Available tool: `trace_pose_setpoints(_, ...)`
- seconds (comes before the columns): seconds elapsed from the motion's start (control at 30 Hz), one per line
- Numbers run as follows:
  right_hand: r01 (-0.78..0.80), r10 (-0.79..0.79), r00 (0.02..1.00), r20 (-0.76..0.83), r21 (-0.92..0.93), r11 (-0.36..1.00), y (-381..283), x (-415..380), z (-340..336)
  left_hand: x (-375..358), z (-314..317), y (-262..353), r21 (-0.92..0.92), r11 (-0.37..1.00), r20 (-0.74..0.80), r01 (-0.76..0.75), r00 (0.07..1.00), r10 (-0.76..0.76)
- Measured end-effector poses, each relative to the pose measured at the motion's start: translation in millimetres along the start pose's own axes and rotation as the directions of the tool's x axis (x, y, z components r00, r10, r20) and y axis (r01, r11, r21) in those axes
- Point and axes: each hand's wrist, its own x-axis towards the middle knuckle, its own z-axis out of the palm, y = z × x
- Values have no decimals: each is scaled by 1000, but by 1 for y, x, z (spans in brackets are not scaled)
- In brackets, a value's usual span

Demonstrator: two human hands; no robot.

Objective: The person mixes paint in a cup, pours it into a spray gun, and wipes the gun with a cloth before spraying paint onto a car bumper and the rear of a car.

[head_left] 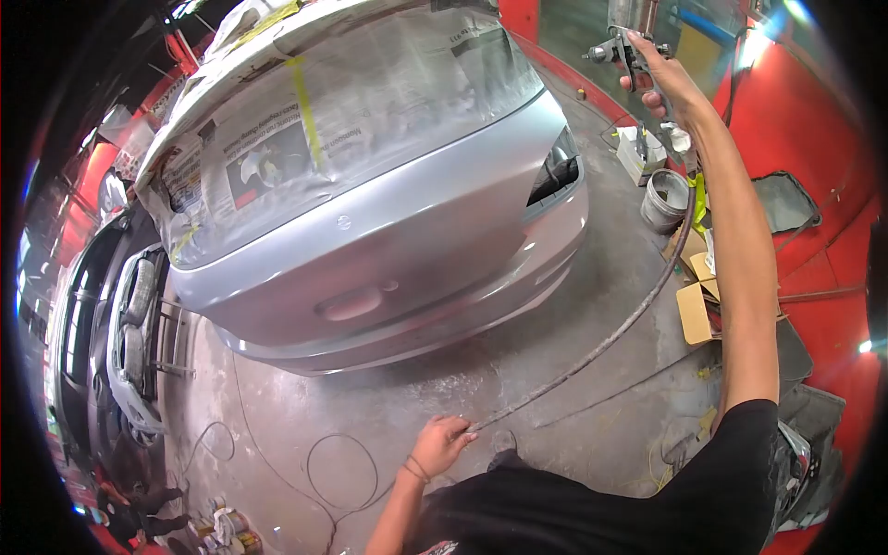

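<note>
My right hand (664, 79) is raised at the upper right, its fingers wrapped round the grip of a paint spray gun (606, 48) whose nozzle points left. From the gun's handle an air hose (638, 310) curves down and across to my left hand (440, 446), which is closed on it low in front of my body. Before me stands the rear of a silver car (370, 236), apart from both hands. Newspaper sheets (342, 120) and yellow-green tape (303, 111) cover its rear window. A tail light (555, 171) shows at its right corner.
On the right are a grey bucket (664, 202), a white box (638, 153) and an opened cardboard box (694, 314). Thin cables (342, 472) loop over the floor. A loose bumper (134, 342) is at the left. Another person (134, 513) is at the lower left.
</note>
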Motion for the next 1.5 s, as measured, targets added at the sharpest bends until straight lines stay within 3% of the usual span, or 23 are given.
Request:
trace_pose_setpoints(0.27, -63, 21, 987, -162, -262, 963, 22, 44, 2, -11, 1, 3, 29, 997, -7, -72, 997, 73)
trace_pose_setpoints(0.33, 7, -186, 944, -271, -551, 835, 42, 77, -6, -20, -4, 2, 14, 998, -1, -60, 998, 60)
trace_pose_setpoints(0.4, 17, -258, 925, -279, -648, 761, 34, 73, 6, -31, -7, -6, -7, 998, -5, -62, 998, 62)
trace_pose_setpoints(0.47, 0, -177, 953, -245, -586, 811, 10, 33, 24, -45, -9, -20, -29, 996, -19, -86, 996, 85)
trace_pose_setpoints(0.57, 50, -175, 971, -163, -579, 814, -13, -11, 59, -69, -24, -45, -61, 996, 39, -58, 997, 60)
trace_pose_setpoints(0.67, 35, -116, 985, -131, -501, 865, -41, -67, 107, -110, -41, -74, -69, 993, -28, -98, 995, 97)
trace_pose_setpoints(0.8, 58, -121, 986, -114, -445, 894, -83, -152, 183, -182, -86, -123, -17, 992, -24, -123, 992, 123)
trace_pose_setpoints(0.9, 21, -58, 995, -82, -401, 916, -123, -217, 248, -247, -115, -169, -29, 986, -108, -163, 981, 159)
trace_pose_setpoints(1.0, -43, 23, 998, -56, -398, 916, -156, -260, 314, -314, -152, -213, -3, 992, -76, -130, 989, 129)
trace_pose_setpoints(1.1, -5, 2, 1000, -9, -372, 928, -185, -295, 389, -387, -185, -236, -56, 992, -177, -115, 979, 104)
trace_pose_setpoints(1.3, 46, -24, 997, 77, -298, 953, -247, -344, 545, -509, -208, -283, -143, 990, -270, 1, 962, -40)
trace_pose_setpoints(1.5, 165, -123, 974, 189, -221, 961, -301, -363, 711, -590, -202, -296, -333, 932, -454, 144, 842, -292)
